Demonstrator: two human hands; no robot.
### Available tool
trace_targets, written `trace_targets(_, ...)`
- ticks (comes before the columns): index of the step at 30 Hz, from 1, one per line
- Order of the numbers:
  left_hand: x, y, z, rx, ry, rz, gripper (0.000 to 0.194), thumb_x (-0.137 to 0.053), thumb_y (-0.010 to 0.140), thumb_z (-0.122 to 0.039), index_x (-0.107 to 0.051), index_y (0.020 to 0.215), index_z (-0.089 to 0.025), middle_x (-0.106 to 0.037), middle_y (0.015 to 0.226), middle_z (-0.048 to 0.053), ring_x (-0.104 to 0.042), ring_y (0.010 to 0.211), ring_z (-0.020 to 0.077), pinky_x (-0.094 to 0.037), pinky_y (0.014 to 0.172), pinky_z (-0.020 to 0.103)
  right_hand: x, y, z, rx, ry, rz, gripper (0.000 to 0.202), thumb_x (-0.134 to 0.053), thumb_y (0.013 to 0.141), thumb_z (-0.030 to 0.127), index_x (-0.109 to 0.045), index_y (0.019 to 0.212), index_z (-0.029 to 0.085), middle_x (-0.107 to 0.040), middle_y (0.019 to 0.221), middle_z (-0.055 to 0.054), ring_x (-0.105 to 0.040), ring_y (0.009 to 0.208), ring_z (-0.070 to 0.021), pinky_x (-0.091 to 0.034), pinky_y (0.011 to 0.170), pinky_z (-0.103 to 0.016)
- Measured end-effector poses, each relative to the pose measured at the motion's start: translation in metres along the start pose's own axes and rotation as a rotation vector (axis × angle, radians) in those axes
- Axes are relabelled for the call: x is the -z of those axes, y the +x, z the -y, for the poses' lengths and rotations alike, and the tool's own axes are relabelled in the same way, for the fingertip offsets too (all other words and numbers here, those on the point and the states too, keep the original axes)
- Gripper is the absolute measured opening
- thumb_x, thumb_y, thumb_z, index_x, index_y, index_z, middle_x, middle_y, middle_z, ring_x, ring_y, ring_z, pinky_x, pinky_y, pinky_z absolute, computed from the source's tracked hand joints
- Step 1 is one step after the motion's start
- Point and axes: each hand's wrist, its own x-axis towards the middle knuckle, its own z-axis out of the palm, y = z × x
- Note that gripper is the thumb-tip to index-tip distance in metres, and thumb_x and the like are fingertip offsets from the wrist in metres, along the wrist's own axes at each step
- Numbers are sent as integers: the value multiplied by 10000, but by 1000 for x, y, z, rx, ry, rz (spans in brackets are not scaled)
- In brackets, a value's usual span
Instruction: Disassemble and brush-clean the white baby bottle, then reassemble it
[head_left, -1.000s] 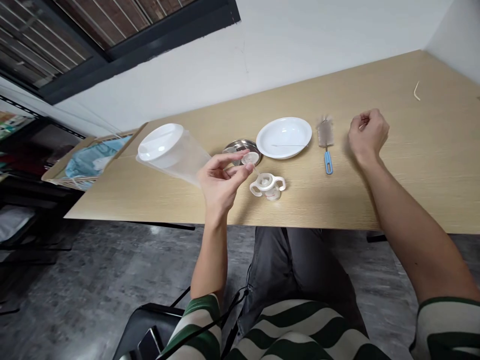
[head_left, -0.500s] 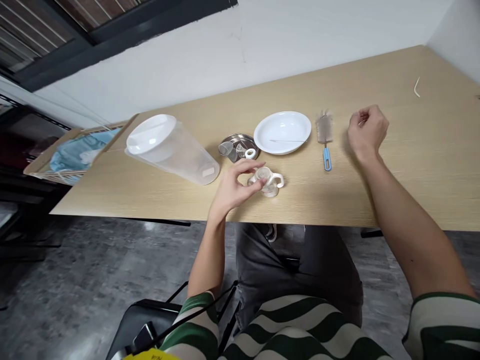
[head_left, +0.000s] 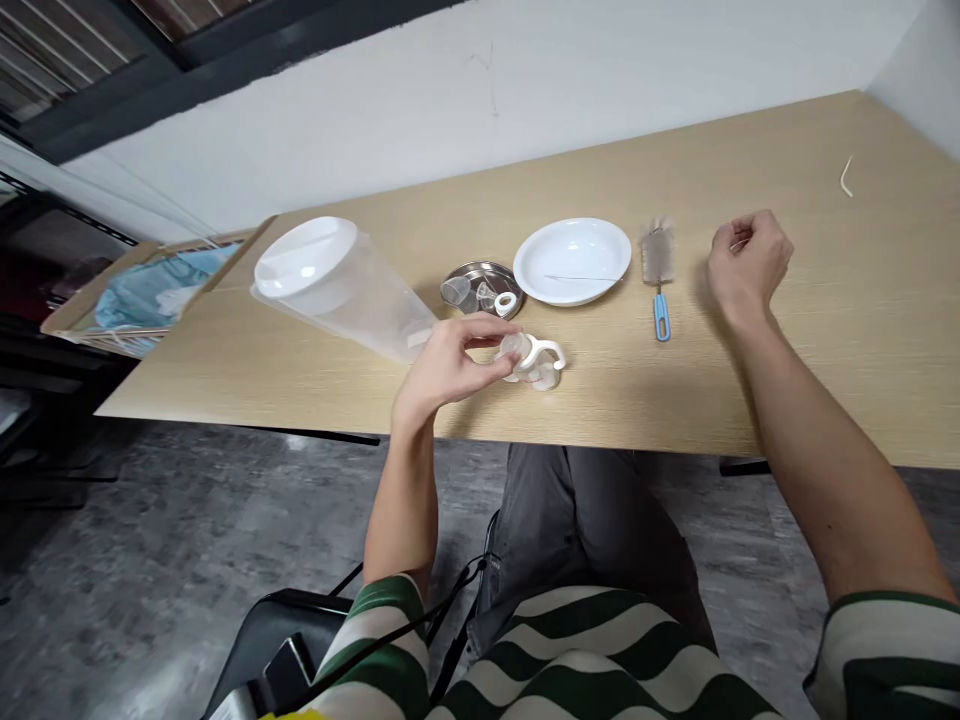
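Observation:
My left hand (head_left: 450,368) has its thumb and fingers closed around a small clear baby bottle with white handles (head_left: 517,350). The bottle leans over near the table's front edge, one curved handle pointing right, and part of it is hidden behind my fingers. Just beyond, a round metal dish (head_left: 480,272) holds small clear parts and a white ring (head_left: 505,303). My right hand (head_left: 750,262) rests on the table at the right, its fingers curled in with nothing seen in them. Left of it lies a bottle brush (head_left: 660,270) with a blue handle.
A white oval bowl (head_left: 574,240) with a thin rod across it stands behind the bottle. On the left, a large translucent pitcher (head_left: 367,300) lies on its side. A basket with blue cloth (head_left: 157,290) is past the table's left end. A bent white strip (head_left: 846,178) lies far right.
The bottle has tipped a little to the left in my left hand, which has shifted slightly left. My right hand stays resting in the same place on the table. The view has moved slightly.

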Motion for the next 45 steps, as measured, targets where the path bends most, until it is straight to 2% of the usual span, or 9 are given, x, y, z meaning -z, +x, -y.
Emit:
trace_targets(4, -4, 0, -11, -16, 38, -10, 345, -683, 720, -176, -772, 1053, -165, -770, 1009, 28, -710, 862, 146, -595, 839, 241, -2, -1, 2, -1, -4, 5, 150, -485, 932, 213, -591, 1001, 134, -661, 950, -99, -555, 835, -177, -398, 840, -335)
trace_targets(9, 1, 11, -20, -10, 80, 138, 283, -708, 787, -268, -783, 1045, -180, -784, 922, 22, -715, 812, 167, -587, 756, 245, -3, -4, 4, -4, -9, 20, 130, -502, 919, 209, -601, 970, 143, -655, 905, -87, -537, 799, -169, -396, 822, -325)
trace_targets(16, 12, 24, -8, -28, 23, 302, 206, -747, 806, -334, -792, 961, -206, -759, 1123, 48, -715, 1025, 213, -580, 911, 316, -6, -5, 0, 12, -36, 33, 153, -491, 922, 221, -604, 984, 139, -647, 906, -78, -523, 797, -157, -394, 818, -315)
trace_targets(26, -15, -11, -10, -13, 26, 9, 392, -632, 901, -376, -654, 1250, -200, -695, 1264, 74, -658, 1171, 226, -518, 1071, 391, -4, -11, 4, -5, -13, 30, 101, -514, 855, 284, -583, 843, 211, -693, 885, -106, -547, 763, -215, -370, 724, -355)
trace_targets(31, -6, -23, -7, 38, -44, -121, 552, -679, 868, -463, -564, 1365, -252, -648, 1348, 77, -634, 1216, 231, -509, 1087, 399, -5, -12, 4, -46, 14, 50, 140, -516, 840, 331, -603, 855, 223, -703, 906, -109, -589, 806, -263, -392, 723, -381)
trace_targets(34, 9, -11, 8, 58, -58, -259, 391, -557, 947, -442, -635, 1260, -221, -702, 1249, 80, -666, 1135, 207, -544, 999, 359, -4, -13, 5, -41, 23, 62, 160, -509, 841, 341, -616, 862, 224, -703, 911, -107, -602, 830, -272, -411, 740, -392)
trace_targets(37, 19, 18, 37, 123, 132, -333, 306, -472, 981, -351, -682, 1158, -216, -713, 1208, 70, -675, 1041, 198, -547, 898, 330, -5, -14, 7, -37, 31, 63, 164, -513, 831, 341, -620, 860, 221, -701, 905, -101, -611, 834, -272, -424, 744, -393)
trace_targets(41, 19, 63, 77, 236, 650, -110, 369, -412, 947, -161, -692, 1187, -185, -686, 1204, 128, -605, 1144, 258, -460, 1015, 387, -8, -14, 7, -13, 48, 62, 199, -501, 835, 363, -620, 864, 207, -691, 875, -96, -614, 813, -261, -438, 734, -384)
trace_targets(45, 10, 91, 104, 298, 763, -63, 259, -530, 903, -226, -752, 982, -119, -668, 1127, 211, -589, 1138, 349, -443, 992, 451, -10, -14, 6, -1, 42, 60, 180, -496, 835, 363, -603, 836, 219, -685, 853, -89, -614, 794, -255, -434, 701, -367)
